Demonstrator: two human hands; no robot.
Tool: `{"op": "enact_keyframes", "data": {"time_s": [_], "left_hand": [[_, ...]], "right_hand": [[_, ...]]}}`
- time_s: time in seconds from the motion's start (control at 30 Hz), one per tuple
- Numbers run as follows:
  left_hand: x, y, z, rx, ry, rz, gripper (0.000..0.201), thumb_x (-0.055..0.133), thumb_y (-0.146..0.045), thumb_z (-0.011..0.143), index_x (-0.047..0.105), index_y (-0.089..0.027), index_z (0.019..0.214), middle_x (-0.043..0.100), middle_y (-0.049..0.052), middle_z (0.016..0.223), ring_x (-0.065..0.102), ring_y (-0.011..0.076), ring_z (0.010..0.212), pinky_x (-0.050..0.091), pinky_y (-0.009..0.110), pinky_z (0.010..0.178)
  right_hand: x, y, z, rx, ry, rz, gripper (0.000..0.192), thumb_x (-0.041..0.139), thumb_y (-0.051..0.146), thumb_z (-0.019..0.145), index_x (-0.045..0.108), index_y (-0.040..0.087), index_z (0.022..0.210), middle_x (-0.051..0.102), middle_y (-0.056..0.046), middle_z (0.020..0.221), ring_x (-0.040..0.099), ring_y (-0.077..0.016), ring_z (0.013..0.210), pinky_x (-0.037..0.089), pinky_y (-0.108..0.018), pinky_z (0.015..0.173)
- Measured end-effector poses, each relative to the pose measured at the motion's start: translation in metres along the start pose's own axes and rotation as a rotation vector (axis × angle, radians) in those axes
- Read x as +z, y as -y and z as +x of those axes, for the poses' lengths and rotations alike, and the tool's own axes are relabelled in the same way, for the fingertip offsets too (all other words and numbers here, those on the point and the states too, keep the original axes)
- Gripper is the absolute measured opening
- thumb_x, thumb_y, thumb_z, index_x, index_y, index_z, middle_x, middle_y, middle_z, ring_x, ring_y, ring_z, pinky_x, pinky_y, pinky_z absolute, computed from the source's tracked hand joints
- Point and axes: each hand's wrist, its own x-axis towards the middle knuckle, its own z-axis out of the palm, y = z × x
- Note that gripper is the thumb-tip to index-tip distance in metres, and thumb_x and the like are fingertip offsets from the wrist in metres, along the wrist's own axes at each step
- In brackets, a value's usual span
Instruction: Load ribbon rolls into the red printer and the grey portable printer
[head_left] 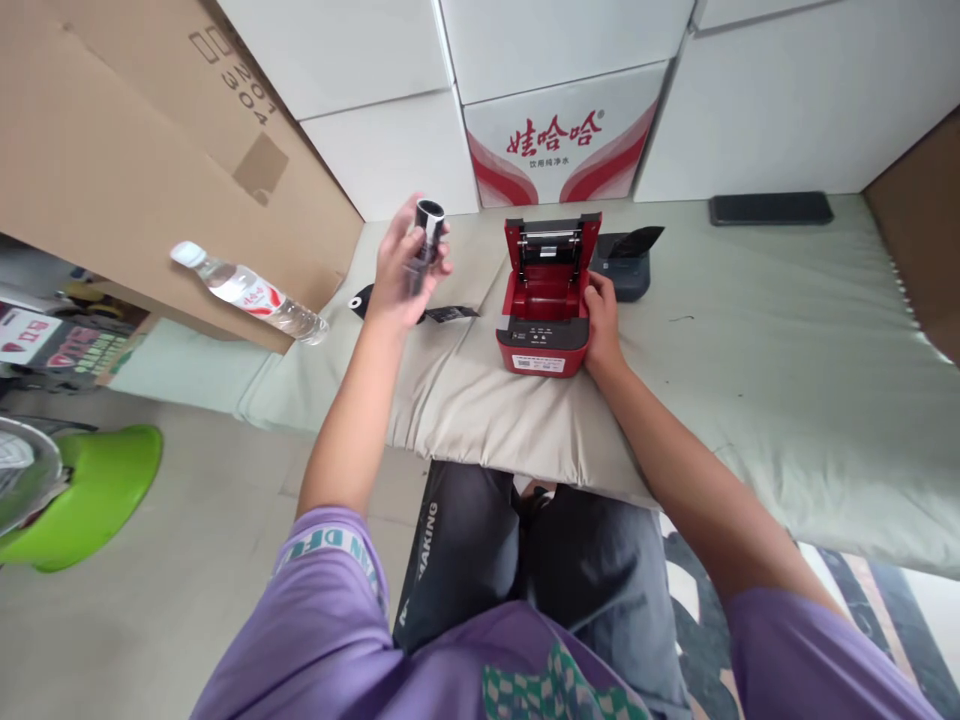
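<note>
A small red printer (pixel 544 320) sits on a pale cushion (pixel 465 400) with its lid raised and its inner bay bare. My right hand (pixel 602 325) rests against the printer's right side, fingers on its edge. Raised above the cushion to the left of the printer, my left hand (pixel 405 265) holds a dark cylindrical roll (pixel 426 240) with a silvery end. A black strip (pixel 450 314) lies on the cushion just under that hand.
A dark grey device (pixel 626 265) lies behind the printer. A water bottle (pixel 251 292) lies at the left by a big cardboard box (pixel 150 150). White cartons (pixel 566 145) line the back. A black phone (pixel 771 208) lies far right. A green stool (pixel 90 495) stands lower left.
</note>
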Motion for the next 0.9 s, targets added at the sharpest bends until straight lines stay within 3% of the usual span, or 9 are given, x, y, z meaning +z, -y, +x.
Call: {"op": "enact_keyframes", "data": {"time_s": [0.1, 0.2, 0.37, 0.53, 0.63, 0.73, 0.9], "left_hand": [[0.026, 0.001, -0.008, -0.008, 0.224, 0.023, 0.046, 0.06, -0.054, 0.101, 0.061, -0.027, 0.137, 0.076, 0.007, 0.123, 0.074, 0.0202, 0.104, 0.06, 0.043, 0.099], [0.058, 0.003, -0.008, 0.076, 0.411, 0.285, 0.042, 0.075, -0.047, 0.09, 0.071, -0.021, 0.123, 0.078, 0.008, 0.127, 0.073, 0.0248, 0.12, 0.055, 0.044, 0.112], [0.092, -0.001, -0.002, 0.107, 0.53, 0.649, 0.028, 0.07, -0.032, 0.094, 0.079, -0.026, 0.121, 0.08, 0.005, 0.131, 0.071, 0.027, 0.128, 0.049, 0.046, 0.116], [0.102, 0.003, 0.012, 0.121, 0.603, 0.777, 0.031, 0.073, -0.027, 0.09, 0.081, -0.027, 0.12, 0.082, 0.004, 0.127, 0.071, 0.0277, 0.128, 0.038, 0.051, 0.126], [0.105, 0.005, 0.017, 0.128, 0.629, 0.784, 0.032, 0.075, -0.024, 0.087, 0.082, -0.024, 0.118, 0.082, 0.006, 0.125, 0.073, 0.0268, 0.123, 0.043, 0.047, 0.121], [0.105, 0.003, 0.016, 0.115, 0.607, 0.781, 0.029, 0.076, -0.024, 0.086, 0.082, -0.021, 0.114, 0.083, 0.008, 0.12, 0.074, 0.0264, 0.117, 0.047, 0.044, 0.114], [0.094, 0.0, 0.007, 0.12, 0.522, 0.715, 0.023, 0.073, -0.033, 0.091, 0.082, -0.026, 0.112, 0.082, 0.004, 0.119, 0.072, 0.0252, 0.117, 0.044, 0.047, 0.116]], "right_hand": [[0.0, -0.001, 0.0, 0.0, 0.008, 0.002, 0.062, 0.067, 0.079, 0.082, 0.062, 0.031, 0.12, 0.068, -0.005, 0.13, 0.065, -0.0268, 0.125, 0.05, -0.052, 0.119], [0.0, 0.0, 0.0, -0.005, 0.011, -0.001, 0.061, 0.066, 0.078, 0.083, 0.061, 0.031, 0.121, 0.068, -0.005, 0.131, 0.065, -0.0264, 0.126, 0.05, -0.051, 0.119], [0.0, 0.002, 0.0, -0.03, -0.009, -0.017, 0.065, 0.068, 0.082, 0.079, 0.064, 0.03, 0.118, 0.07, -0.005, 0.128, 0.064, -0.0271, 0.125, 0.05, -0.051, 0.119], [-0.001, -0.003, 0.002, -0.018, 0.005, 0.001, 0.065, 0.068, 0.082, 0.08, 0.063, 0.031, 0.12, 0.069, -0.005, 0.13, 0.065, -0.0271, 0.126, 0.049, -0.051, 0.12], [-0.001, -0.005, 0.003, -0.022, 0.004, 0.003, 0.064, 0.068, 0.082, 0.08, 0.063, 0.031, 0.118, 0.07, -0.004, 0.127, 0.066, -0.027, 0.125, 0.049, -0.052, 0.12], [0.0, -0.003, 0.003, -0.027, -0.004, -0.005, 0.065, 0.068, 0.083, 0.079, 0.063, 0.031, 0.117, 0.069, -0.005, 0.126, 0.065, -0.027, 0.124, 0.049, -0.052, 0.12], [0.003, 0.003, -0.001, -0.012, -0.024, 0.007, 0.066, 0.069, 0.083, 0.078, 0.064, 0.03, 0.117, 0.07, -0.005, 0.127, 0.064, -0.0267, 0.125, 0.05, -0.05, 0.12]]}}
